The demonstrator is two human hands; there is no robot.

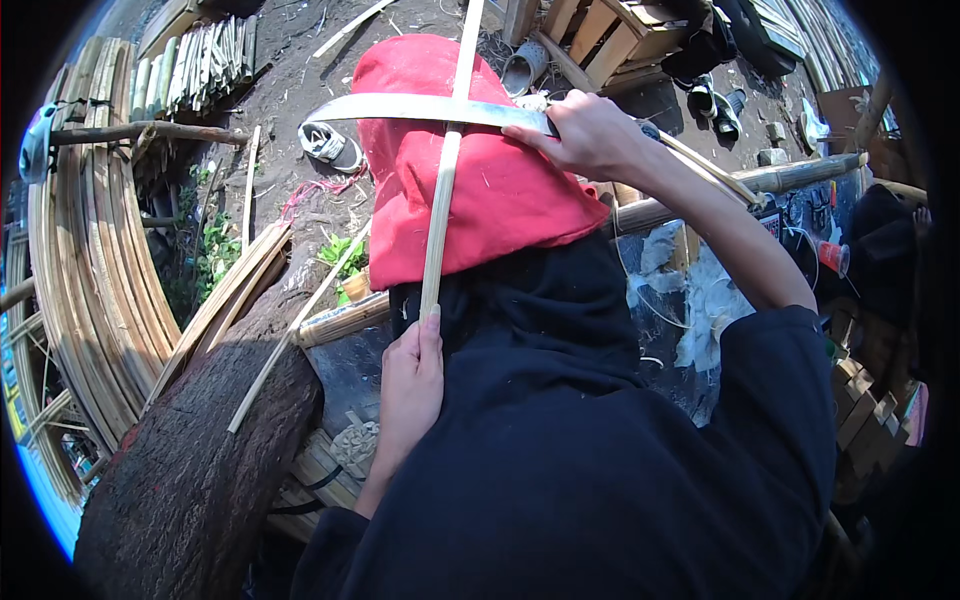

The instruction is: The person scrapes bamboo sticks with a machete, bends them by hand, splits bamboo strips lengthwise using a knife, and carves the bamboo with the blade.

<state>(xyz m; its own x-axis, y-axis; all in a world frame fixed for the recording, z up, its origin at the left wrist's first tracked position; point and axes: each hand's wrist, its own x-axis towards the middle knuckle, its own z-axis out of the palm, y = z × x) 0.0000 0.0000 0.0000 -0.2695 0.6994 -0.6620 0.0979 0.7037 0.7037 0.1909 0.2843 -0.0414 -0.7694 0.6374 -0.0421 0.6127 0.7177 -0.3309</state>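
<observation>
My left hand (413, 370) grips the lower end of a long, thin bamboo strip (440, 205), close to my body. The strip runs away from me over a red cloth (535, 205) draped across my lap. In my right hand (598, 135) is a knife with a long, curved, shiny blade (385, 106). Its handle is mostly hidden by my fingers. The blade lies crosswise over the strip, meeting it around the middle of the cloth, and its tip points left.
Bundled bamboo slats (95, 240) stand at the left, beside a thick dark log (190, 470). A bamboo pole (800, 178) stretches to the right. Beyond the cloth are a shoe (328, 150) and a wooden crate (610, 45). A red cup (832, 258) sits at right.
</observation>
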